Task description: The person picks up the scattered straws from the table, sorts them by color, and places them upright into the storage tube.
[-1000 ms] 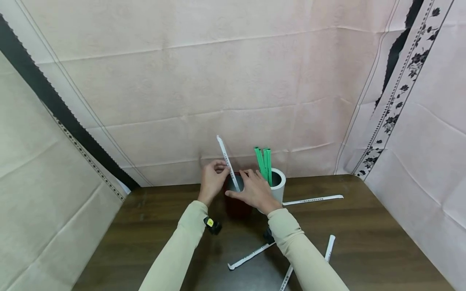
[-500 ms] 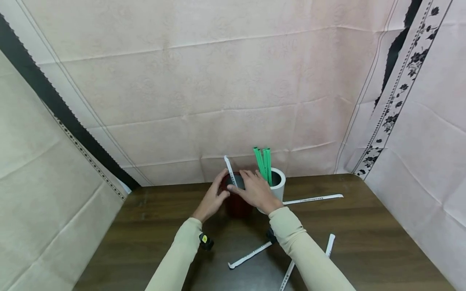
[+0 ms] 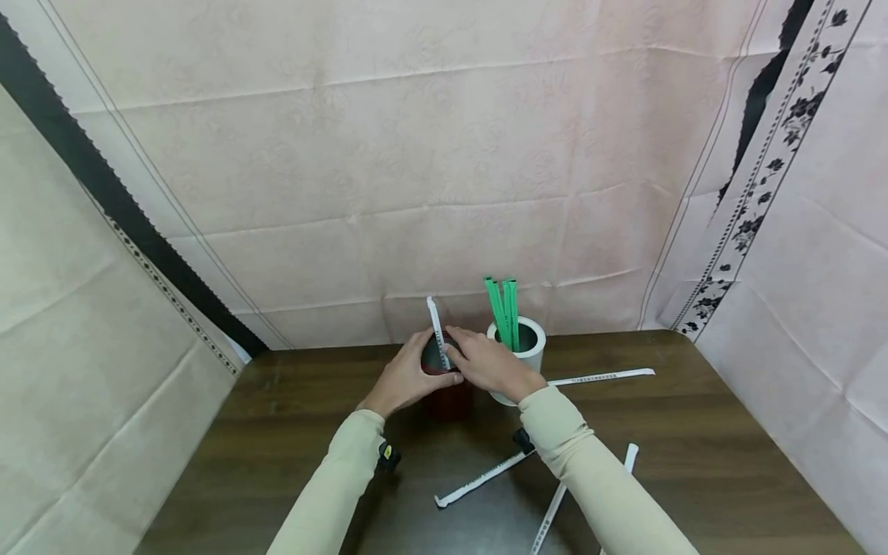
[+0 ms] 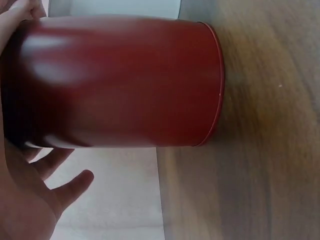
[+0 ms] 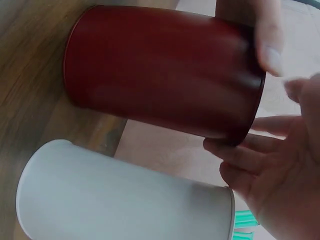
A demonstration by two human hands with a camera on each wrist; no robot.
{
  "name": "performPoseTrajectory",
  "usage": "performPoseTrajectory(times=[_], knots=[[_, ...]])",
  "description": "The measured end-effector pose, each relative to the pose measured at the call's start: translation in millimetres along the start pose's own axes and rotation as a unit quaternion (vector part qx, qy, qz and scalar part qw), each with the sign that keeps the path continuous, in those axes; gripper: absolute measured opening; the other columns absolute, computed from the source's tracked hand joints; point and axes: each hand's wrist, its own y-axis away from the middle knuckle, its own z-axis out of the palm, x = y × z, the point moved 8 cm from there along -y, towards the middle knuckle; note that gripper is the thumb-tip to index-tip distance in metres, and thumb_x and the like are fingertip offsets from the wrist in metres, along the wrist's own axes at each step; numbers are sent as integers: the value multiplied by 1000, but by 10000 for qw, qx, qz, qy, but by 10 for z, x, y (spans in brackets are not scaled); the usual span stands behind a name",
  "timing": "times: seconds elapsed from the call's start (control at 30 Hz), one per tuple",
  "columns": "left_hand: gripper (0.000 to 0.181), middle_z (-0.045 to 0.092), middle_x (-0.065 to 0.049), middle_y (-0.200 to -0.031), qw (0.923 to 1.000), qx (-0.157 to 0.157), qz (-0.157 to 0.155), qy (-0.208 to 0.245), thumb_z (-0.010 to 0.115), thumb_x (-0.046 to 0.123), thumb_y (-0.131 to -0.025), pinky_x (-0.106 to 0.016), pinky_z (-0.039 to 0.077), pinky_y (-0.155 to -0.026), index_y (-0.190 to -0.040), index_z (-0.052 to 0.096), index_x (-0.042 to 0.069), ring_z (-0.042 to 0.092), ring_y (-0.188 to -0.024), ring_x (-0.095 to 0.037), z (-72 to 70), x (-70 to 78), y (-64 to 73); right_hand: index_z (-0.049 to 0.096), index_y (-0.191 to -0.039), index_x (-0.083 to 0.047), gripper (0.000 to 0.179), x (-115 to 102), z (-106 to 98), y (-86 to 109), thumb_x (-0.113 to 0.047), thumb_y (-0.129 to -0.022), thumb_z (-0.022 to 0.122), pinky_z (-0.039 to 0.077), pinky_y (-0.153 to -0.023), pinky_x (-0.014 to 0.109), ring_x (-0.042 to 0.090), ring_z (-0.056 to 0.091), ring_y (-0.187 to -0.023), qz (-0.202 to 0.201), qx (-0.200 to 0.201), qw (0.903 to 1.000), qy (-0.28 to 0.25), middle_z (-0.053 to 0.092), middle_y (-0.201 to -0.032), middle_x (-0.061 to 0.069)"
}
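My left hand (image 3: pixel 405 378) grips a dark red cylindrical container (image 3: pixel 447 405) near its top, thumb on the near side and fingers round the far left. In the right wrist view that thumb (image 5: pixel 271 52) lies on its wall. A white paper-wrapped straw (image 3: pixel 435 324) with printing leans in the container, its upper part above the rim. On the other side, my right hand (image 3: pixel 491 364) touches the outside of the rim with its fingertips, its thumb over the mouth beside the straw. In the right wrist view, that thumb is apart from the wall.
Right of the red container stands a white cylindrical container (image 5: pixel 120 195) with several green straws (image 3: pixel 509 312). Wrapped straws lie on the brown wooden table (image 3: pixel 291 432): one by the white container (image 3: pixel 603 377), one in front (image 3: pixel 479 482), others under the right forearm. Pale cloth hangs behind.
The straw has gone down into the red container and my left hand has let go of it. That hand has moved onto the container's wall; the right hand has stayed at the rim.
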Motion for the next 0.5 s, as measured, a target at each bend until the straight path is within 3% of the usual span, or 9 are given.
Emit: performPoseTrajectory(times=[0.13,0.23,0.3,0.4,0.5], knots=[[96,50,0,-150,9999,123,-22,-108,77,67,-85,-46,54,-105,-162,40,23,58,-125,-21,8,49,0,42,-161,-4,58,1,-94,128,-33,-112,54,42,-118,50,32,44,-150,-321,-109,9988,-367,43,-163,17],[95,49,-3,-150,9997,156,-121,-136,76,65,-86,-49,55,-104,-162,40,19,59,-123,-24,31,73,5,50,-155,-2,53,-6,-252,296,-26,-109,61,48,-113,50,31,55,-139,-743,72,9942,-773,54,-153,16],[97,49,-4,-150,9996,144,-197,-115,75,65,-87,-50,55,-103,-162,39,16,60,-122,-25,40,77,13,56,-150,-3,47,24,-331,433,-23,-107,64,52,-107,48,27,64,-127,-900,-12,9896,-1119,63,-143,13],[98,51,-6,-148,9994,122,-315,-88,76,63,-87,-51,56,-101,-162,37,14,60,-121,-26,27,71,25,64,-142,-6,39,134,-326,636,-21,-106,66,57,-99,43,21,70,-113,-942,-554,9814,-1577,73,-127,7],[98,52,-7,-145,9990,120,-429,-51,78,60,-87,-52,57,-100,-162,37,13,61,-120,-28,-14,57,32,69,-136,-7,34,298,-178,806,-22,-105,67,57,-98,37,15,70,-112,-935,-1213,9734,-1706,74,-124,4]])
